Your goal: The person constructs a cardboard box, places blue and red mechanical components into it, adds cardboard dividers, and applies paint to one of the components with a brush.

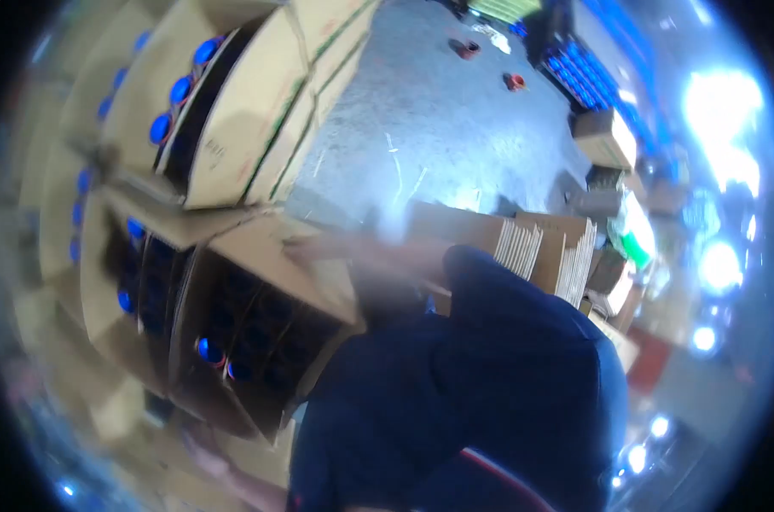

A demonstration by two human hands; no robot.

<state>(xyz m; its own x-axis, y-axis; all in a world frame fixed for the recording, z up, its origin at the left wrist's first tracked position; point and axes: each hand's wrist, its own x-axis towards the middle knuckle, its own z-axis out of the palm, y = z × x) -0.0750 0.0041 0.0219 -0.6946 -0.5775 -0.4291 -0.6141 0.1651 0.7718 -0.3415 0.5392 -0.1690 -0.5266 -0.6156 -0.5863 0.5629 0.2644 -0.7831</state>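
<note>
Our open carton (220,401), at eight o'clock, seems loaded and probably heavy; a low, two-sided hold should serve better than its bendable flap (272,266). Our right hand (310,249) lies fingers extended against that flap; our left hand (204,450), near seven, is too blurred to tell. Blue caps (209,350) show inside.

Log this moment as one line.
left hand: beside open box, contact unclear | right hand: at cardboard flap, blurred | inside box: blue caps
</note>
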